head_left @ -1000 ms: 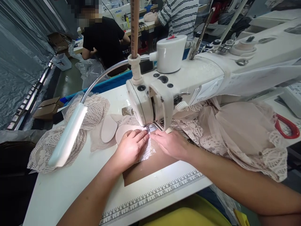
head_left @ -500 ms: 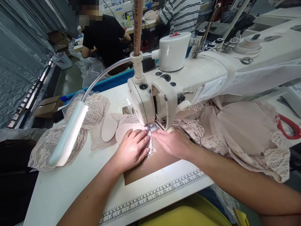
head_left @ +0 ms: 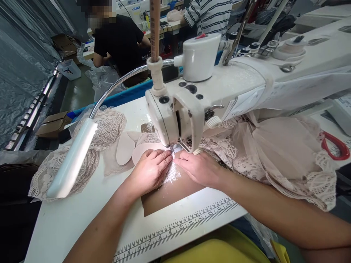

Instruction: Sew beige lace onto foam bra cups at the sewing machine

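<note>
Under the head of a white sewing machine, a piece of pale lace fabric lies at the needle. My left hand is on its left side, fingers bent and pressed together on the fabric, the thumb hidden beneath. On the other side my right hand has its fingers closed at the fabric's edge, the index fingertip close to the presser foot. A smooth beige cup extends from behind my left hand. Both hands rest over a brown sheet on the table. The needle point itself is hard to make out.
Lace cups are stacked at the left under a gooseneck lamp. Beige lace garments are heaped at the right, by red-handled scissors. A printed ruler runs along the front edge. Two people sit at machines beyond.
My left hand has shifted slightly left and its thumb has gone out of sight, leaving more lace showing between the hands. The whole view has moved a little.
</note>
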The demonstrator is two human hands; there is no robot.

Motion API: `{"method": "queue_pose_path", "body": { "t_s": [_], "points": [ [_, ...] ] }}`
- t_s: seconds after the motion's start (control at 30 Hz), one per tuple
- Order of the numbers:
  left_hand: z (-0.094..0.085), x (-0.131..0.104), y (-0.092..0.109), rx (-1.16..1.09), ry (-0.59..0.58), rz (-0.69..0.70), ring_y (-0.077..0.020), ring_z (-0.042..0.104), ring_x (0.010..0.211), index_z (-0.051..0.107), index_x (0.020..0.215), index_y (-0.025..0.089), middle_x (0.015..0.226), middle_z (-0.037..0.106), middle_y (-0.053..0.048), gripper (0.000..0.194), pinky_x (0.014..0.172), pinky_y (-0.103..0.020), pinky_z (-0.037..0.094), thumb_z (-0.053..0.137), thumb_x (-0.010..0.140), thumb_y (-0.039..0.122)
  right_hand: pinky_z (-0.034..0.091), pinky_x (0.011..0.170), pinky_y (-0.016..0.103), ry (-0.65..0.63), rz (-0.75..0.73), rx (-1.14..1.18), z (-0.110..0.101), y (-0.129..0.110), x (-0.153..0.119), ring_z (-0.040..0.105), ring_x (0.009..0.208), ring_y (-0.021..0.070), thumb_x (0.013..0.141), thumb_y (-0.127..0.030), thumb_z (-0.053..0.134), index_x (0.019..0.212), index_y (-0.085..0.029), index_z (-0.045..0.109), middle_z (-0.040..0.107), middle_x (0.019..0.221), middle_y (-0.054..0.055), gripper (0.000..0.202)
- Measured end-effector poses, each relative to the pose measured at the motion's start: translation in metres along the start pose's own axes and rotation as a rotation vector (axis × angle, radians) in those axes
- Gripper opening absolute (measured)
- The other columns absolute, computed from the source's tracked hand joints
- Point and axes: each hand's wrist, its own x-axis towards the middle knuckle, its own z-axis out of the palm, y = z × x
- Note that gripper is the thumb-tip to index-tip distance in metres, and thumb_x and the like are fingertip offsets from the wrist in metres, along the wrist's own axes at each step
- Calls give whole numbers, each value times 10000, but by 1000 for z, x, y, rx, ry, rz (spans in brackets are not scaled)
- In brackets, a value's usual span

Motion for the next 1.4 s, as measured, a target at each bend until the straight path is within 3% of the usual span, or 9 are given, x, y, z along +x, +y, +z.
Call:
{"method": "queue_pose_path", "body": {
  "t_s": [0.37, 0.8, 1.13, 1.4],
  "points": [
    [-5, 5, 12, 51, -58, -114, -301, 521, 1083, 557, 1252, 114, 1293, 565, -149, 404, 902, -460, 435, 435, 919, 308, 250, 540, 286, -14, 138, -40, -5, -5, 4, 472, 641, 141, 844, -124, 468, 1000, -190, 648, 634, 788, 38, 246],
    [-2, 0, 5, -21, -28, -80, -314, 493, 1149, 561, 1241, 129, 1294, 561, -148, 398, 938, -486, 409, 445, 916, 327, 337, 633, 270, 142, -104, 120, 7, 5, -10, 502, 706, 146, 849, -128, 475, 1043, -192, 674, 623, 777, 24, 285],
    [3, -2, 3, 6, 26, -46, -300, 511, 1110, 575, 1238, 144, 1281, 578, -135, 382, 905, -462, 425, 456, 913, 307, 271, 615, 284, 106, -205, 38, 7, 3, -10, 444, 712, 157, 828, -131, 499, 933, -175, 669, 584, 752, 36, 204],
    [-3, 3, 10, 39, -51, -92, -271, 533, 1021, 577, 1223, 120, 1301, 573, -108, 389, 859, -417, 446, 404, 942, 326, 232, 612, 298, 93, -192, -11, 2, 4, -11, 418, 720, 162, 834, -143, 512, 873, -178, 665, 576, 764, 32, 161]
  ]
}}
